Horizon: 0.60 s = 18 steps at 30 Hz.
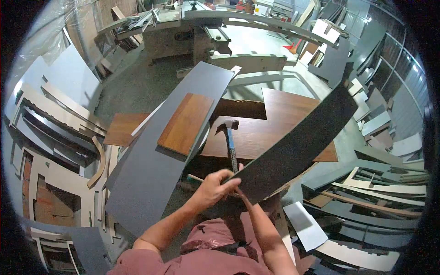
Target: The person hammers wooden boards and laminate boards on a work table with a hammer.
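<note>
A long dark board (302,142) slants up to the right in front of me. My left hand (214,187) grips its lower left corner, thumb on top. My right hand (240,176) is mostly behind the board near that same corner; only a bit of finger and the wrist show, so its hold is unclear. Just beyond the hands, a claw hammer (231,144) with a blue and black handle lies head away from me on a brown wood-grain panel (284,110). To the left, a small brown board (187,123) rests on a long grey panel (151,169).
Cut panels and strips (59,110) lean and lie along the left side. More offcuts (380,201) are piled at the right, with a white piece (305,226) near my right arm. A large machine table (252,41) stands at the back.
</note>
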Motion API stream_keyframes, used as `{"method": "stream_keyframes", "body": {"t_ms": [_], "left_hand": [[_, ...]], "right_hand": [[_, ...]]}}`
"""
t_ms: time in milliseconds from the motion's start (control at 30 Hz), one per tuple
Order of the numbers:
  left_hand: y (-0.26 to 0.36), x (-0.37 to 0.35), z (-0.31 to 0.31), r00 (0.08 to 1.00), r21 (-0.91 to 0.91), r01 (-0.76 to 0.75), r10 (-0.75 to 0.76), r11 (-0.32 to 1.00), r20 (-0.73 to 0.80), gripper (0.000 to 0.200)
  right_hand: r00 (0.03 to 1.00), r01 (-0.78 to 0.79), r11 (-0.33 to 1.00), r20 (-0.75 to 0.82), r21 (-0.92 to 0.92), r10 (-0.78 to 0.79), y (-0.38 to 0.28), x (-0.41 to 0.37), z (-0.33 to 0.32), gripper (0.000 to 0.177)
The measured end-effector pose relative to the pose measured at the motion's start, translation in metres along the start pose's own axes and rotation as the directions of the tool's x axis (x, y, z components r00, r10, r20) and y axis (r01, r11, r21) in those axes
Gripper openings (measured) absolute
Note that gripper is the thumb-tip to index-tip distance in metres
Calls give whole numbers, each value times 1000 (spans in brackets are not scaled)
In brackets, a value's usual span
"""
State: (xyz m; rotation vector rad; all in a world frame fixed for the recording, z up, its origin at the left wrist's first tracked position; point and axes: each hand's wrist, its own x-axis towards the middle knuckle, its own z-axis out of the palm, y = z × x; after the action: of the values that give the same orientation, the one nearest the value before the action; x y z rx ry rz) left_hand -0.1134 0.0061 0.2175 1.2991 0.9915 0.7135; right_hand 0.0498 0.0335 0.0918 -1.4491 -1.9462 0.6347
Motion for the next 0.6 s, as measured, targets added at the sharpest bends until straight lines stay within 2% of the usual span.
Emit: {"method": "stream_keyframes", "body": {"t_ms": [33, 67, 100, 167, 200, 233, 267, 300, 367, 400, 433, 467, 500, 533, 567, 600], "left_hand": [[-10, -5, 2, 1000, 1, 1, -1, 1000, 3, 25], [-23, -9, 4, 999, -19, 36, -35, 999, 14, 26], [-34, -13, 6, 997, -37, 73, -72, 997, 25, 28], [-45, -23, 10, 998, -19, 61, -60, 998, 10, 30], [-47, -27, 11, 999, -2, 46, -46, 999, -7, 33], [-46, -32, 11, 992, 27, 123, -123, 992, -18, 35], [-48, -35, 12, 992, 33, 124, -124, 992, -17, 35], [-51, -38, 14, 990, 15, 141, -140, 990, -26, 36], [-49, -39, 15, 987, 2, 154, -154, 988, -37, 36], [-46, -41, 15, 982, -2, 182, -182, 983, -43, 36], [-44, -41, 16, 977, -9, 207, -207, 978, -48, 36], [-47, -40, 16, 977, -5, 206, -206, 979, -47, 36], [-53, -37, 15, 981, -13, 180, -181, 983, -63, 36], [-59, -32, 15, 985, -25, 153, -155, 988, -80, 36], [-62, -29, 15, 985, -29, 153, -155, 988, -79, 36], [-64, -26, 14, 986, -20, 131, -132, 991, -98, 37]], "right_hand": [[979, -71, 996, -189, 50, 80, 33, -1, 38, 42], [916, -131, 985, -367, 114, 164, 66, -3, 70, 41], [914, -136, 984, -368, 117, 170, 65, -3, 67, 41], [926, -357, 932, -108, 66, 363, 46, 2, 48, 38], [924, -360, 930, -111, 73, 366, 34, 6, 37, 38], [893, -449, 893, -27, 28, 449, 20, 10, 25, 38], [847, -528, 849, 54, -25, 529, 12, 11, 18, 37], [848, -527, 850, 51, -19, 527, 10, 8, 13, 37], [901, -412, 885, -50, 216, 431, 17, 0, 1, 35], [901, -411, 885, -51, 220, 431, 69, -25, 22, 35], [931, -257, 732, -41, 631, 362, 121, -34, 35, 33], [954, -63, 412, -67, 909, 293, 157, -38, 66, 31], [847, -82, -194, 171, 978, 503, 127, -44, 33, 42], [847, -80, -191, 167, 978, 504, 124, -42, 13, 42], [899, -78, 347, -84, 935, 429, 130, -42, -6, 41], [938, -23, 780, -257, 625, 234, 132, -47, -25, 40]]}}
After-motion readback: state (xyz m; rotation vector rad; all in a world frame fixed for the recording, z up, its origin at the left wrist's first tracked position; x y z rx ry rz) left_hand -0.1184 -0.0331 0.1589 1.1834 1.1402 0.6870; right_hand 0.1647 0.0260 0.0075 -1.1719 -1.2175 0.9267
